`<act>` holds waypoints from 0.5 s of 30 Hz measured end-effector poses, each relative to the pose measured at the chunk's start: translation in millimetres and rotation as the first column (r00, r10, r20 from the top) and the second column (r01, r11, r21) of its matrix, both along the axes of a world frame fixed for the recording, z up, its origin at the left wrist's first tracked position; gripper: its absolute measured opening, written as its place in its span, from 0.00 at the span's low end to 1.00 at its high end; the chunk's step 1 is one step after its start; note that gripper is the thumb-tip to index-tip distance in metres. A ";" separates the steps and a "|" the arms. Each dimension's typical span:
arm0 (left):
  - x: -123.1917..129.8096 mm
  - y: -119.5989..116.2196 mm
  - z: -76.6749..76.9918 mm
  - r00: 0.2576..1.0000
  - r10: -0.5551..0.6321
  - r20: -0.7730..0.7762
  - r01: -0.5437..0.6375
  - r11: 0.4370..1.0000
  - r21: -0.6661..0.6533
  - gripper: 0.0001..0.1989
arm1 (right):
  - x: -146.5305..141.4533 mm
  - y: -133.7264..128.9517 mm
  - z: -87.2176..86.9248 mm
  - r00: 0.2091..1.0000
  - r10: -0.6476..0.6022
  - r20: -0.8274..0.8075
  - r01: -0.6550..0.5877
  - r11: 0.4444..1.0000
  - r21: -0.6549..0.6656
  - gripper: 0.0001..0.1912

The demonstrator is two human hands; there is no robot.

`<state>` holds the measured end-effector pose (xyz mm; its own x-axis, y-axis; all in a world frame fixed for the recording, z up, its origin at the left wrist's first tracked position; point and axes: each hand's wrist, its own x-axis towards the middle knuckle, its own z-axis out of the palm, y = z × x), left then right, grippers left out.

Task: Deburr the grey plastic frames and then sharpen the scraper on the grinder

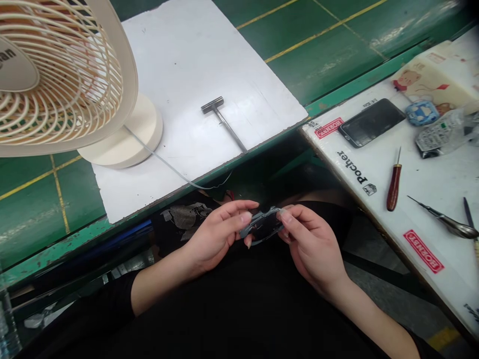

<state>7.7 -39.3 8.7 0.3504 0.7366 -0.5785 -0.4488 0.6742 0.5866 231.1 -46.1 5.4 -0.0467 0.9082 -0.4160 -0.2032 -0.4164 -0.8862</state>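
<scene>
Between both hands, above the lap, is a small grey plastic frame-like part (pixel 262 217) with an open middle. My left hand (pixel 220 227) pinches its left end between thumb and fingers. At the other end, my right hand (pixel 309 237) grips it with thumb and forefinger. Its exact kind I cannot make out, and the fingertips hide both ends. Beyond the hands, a small metal hammer (pixel 230 124) lies on the white sheet (pixel 187 60), its handle end by the table's front edge.
A cream fan (pixel 123 134) stands at the left, its grey cord (pixel 168 168) hanging over the edge. On the right-hand table lie a phone (pixel 372 122), a red-handled awl (pixel 394 187), pliers-like metal tool (pixel 445 219), a bagged part (pixel 439 132) and a blue round item (pixel 422 112).
</scene>
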 end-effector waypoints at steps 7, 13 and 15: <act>1.1 3.2 -2.1 1.000 0.010 0.026 -0.008 0.998 -0.059 0.18 | -1.3 0.1 -1.1 1.000 -0.003 -0.031 0.002 1.000 -0.025 0.15; 1.2 3.1 -4.4 0.999 0.010 0.047 -0.005 0.995 -0.098 0.16 | -1.3 1.8 -2.4 0.998 -0.020 -0.053 0.018 0.999 -0.040 0.14; 0.9 2.2 -5.8 0.998 -0.004 0.057 0.010 0.994 -0.105 0.16 | -1.0 2.3 -2.5 0.998 -0.020 -0.054 0.018 0.999 -0.042 0.14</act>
